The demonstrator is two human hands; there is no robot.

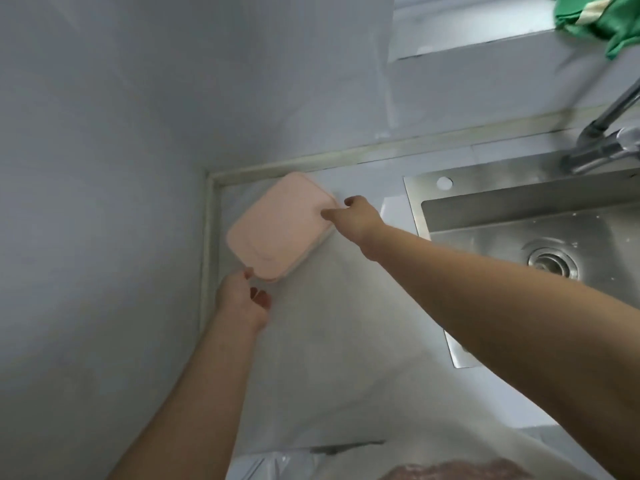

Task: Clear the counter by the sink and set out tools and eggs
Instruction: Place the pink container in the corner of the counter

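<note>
The right hand (360,220) grasps the pink box (280,223) at its 3 o'clock corner. One finger lies flat on the lid and another curls round the far edge. Its bare arm is stretched out straight from 4 o'clock, crossing the near rim of the sink (412,195).

The left hand (239,299) comes in from 6 o'clock, knuckles up. Its thumb tip touches the box's near corner and its fingers are loosely curled below; I cannot tell whether it actually grips.

The box sits with its lid on in the far corner of the white counter (329,323), at 9 o'clock from the sink. A tap (602,140) stands at the sink's 1 o'clock, and a green cloth (609,19) lies beyond it.
</note>
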